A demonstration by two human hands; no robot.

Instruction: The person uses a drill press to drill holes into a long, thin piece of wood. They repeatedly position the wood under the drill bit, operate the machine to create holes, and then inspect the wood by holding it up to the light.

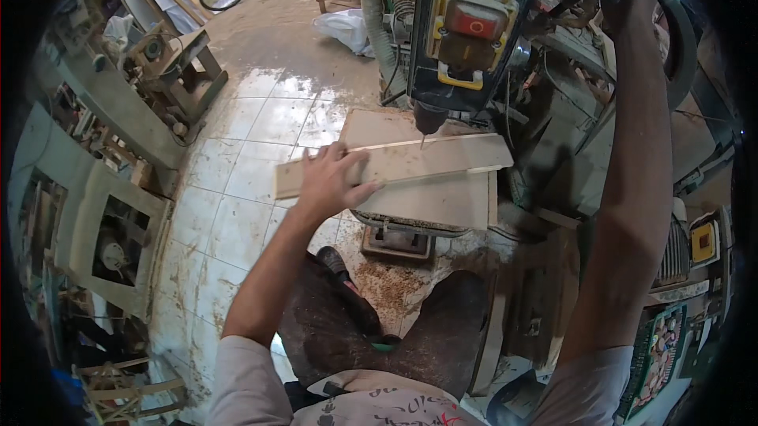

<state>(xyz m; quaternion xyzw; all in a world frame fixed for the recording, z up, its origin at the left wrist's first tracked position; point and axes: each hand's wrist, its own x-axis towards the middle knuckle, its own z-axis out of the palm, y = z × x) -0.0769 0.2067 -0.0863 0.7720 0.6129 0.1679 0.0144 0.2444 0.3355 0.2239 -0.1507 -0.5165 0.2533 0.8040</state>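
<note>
A long pale wooden board [430, 157] lies slanting across the flat work table [462, 205] of a drill press [474, 31]. My left hand [332, 180] grips the board's left part from above, its fingers at the far edge and the thumb at the near edge. Right over the board stand the dark chuck [429, 118] and a thin drill bit [422, 142]; whether the tip touches the wood I cannot tell. My right arm reaches up along the machine's right side. Only part of my right hand [638, 0] shows, beside a dark machine part, with its fingers hidden.
Red and yellow switch parts sit on the press front. A ribbed hose [375, 15] hangs at its left. Sawdust [391, 288] covers the floor around the press base [397, 243]. Dusty machines [178, 63] stand left; a green crate [659, 355] is at lower right.
</note>
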